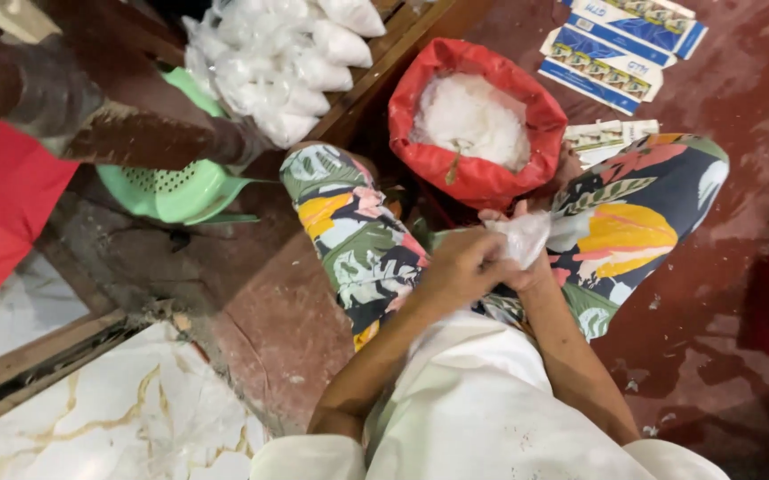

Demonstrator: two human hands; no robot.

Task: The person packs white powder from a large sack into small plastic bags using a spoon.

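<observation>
1. While the person sits cross-legged on the red floor [722,178], both hands meet over the lap, between the knees in flower-print trousers [358,240].
2. The left hand [455,267] has its fingers curled and pressed together, pinching the small clear plastic bag [526,236].
3. The right hand [522,276] is mostly hidden behind the left one and the bag; it touches the bag, but how its fingers lie I cannot tell.
4. Just beyond the hands stands an open red sack [482,178] of white grains.
5. Filled clear bags [278,62] lie heaped further off, beside a green basket [171,191].
6. Blue cartons [615,53] lie flat on the floor.
</observation>
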